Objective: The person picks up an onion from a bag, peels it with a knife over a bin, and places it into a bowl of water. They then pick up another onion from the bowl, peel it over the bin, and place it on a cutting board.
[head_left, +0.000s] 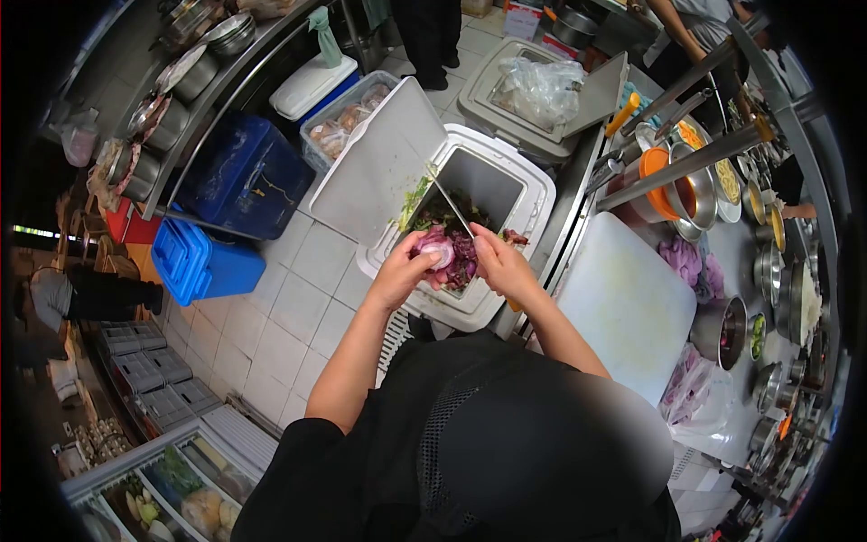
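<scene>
My left hand (397, 274) is closed around a red onion (437, 252) with a pale, partly bared side, held above an open waste bin (535, 194). My right hand (502, 268) grips a knife (451, 206); its blade points up and away over the bin, and the fingers cover the handle. Purple skins and leafy scraps (465, 251) lie inside the bin below both hands. Yellow-green leaf pieces (414, 200) cling near the hinge of the tilted-back lid (384, 158).
On my right, a white cutting board (623, 298) lies on the counter beside a steel pot (720, 331) and purple bagged items (691, 388). A second lidded bin (488, 86) stands ahead. Blue bins (203, 257) stand left. Other people stand at the far side and left.
</scene>
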Tool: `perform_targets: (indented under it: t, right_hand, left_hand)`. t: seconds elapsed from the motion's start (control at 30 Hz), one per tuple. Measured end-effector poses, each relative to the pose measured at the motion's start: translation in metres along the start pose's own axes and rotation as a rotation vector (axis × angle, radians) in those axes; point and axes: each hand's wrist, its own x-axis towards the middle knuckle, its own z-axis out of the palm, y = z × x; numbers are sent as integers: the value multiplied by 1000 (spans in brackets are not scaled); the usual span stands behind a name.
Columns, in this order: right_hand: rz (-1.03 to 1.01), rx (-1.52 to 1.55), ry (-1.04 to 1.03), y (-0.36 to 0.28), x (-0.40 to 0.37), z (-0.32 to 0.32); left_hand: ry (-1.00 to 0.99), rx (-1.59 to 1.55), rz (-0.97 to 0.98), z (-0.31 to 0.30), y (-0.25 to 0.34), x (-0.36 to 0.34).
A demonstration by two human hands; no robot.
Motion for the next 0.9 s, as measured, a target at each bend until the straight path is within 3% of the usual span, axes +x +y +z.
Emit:
perform_targets:
  t: [0.1, 0.17, 0.3, 0.5, 0.57, 0.73, 0.83, 0.9]
  right_hand:
    - [-36, 50, 74, 5, -6, 4]
    - [-190, -107, 1, -26, -22, -6]
    - [-215, -431, -117, -48, -37, -6]
    - [-240, -539, -70, -53, -39, -5]
    - [-233, -526, -67, -56, -39, -4]
    - [-216, -500, -55, -53, -38, -1]
    - [-213, -415, 7, -31, -31, 9]
    - [-367, -224, 112, -24, -26, 13]
  left_hand:
    - [55, 210, -19, -3, 2, 0]
    - [79, 277, -39, -5, 0, 2]
    - [54, 400, -57, -4, 4, 3]
    - [96, 565, -64, 9, 14, -1]
    - [81, 604, -68, 14, 16, -1]
    - [110, 1013, 188, 16, 10, 1]
    - [211, 1100, 155, 26, 9, -6]
    - [222, 1132, 128, 30, 13, -6]
